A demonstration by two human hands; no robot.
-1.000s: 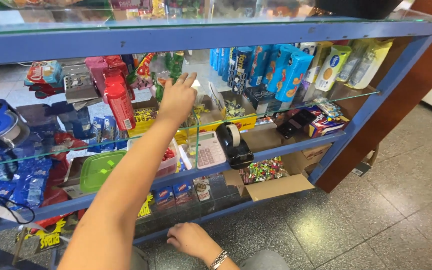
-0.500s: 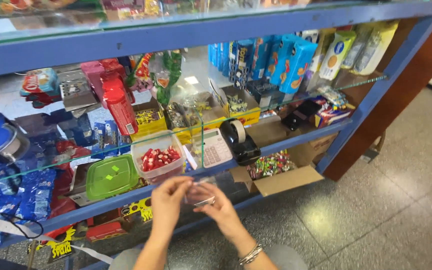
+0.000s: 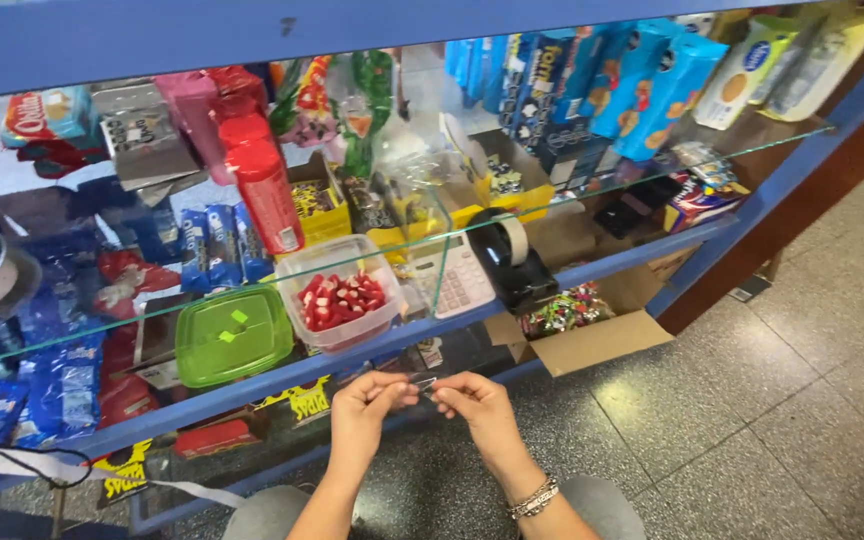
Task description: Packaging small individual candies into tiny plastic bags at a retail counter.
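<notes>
A: Holding what, down there in front of the blue shelf [image 3: 592, 262]?

B: Looks like a small clear wrapper or bag [image 3: 425, 383], stretched between left hand [image 3: 364, 402] and right hand [image 3: 479, 403]. Long axis running roughly left to right, near level, one end in each hand.

A: Fingers?

B: Pinched together on the ends, both sides. Too small and see-through to tell what's inside.

A: Anything close by?

B: Clear tub of red and white candies [image 3: 340, 296] just above on the glass shelf, green lid [image 3: 234, 334] beside it, calculator [image 3: 457, 280] and black tape dispenser [image 3: 512, 258] further right.
</notes>
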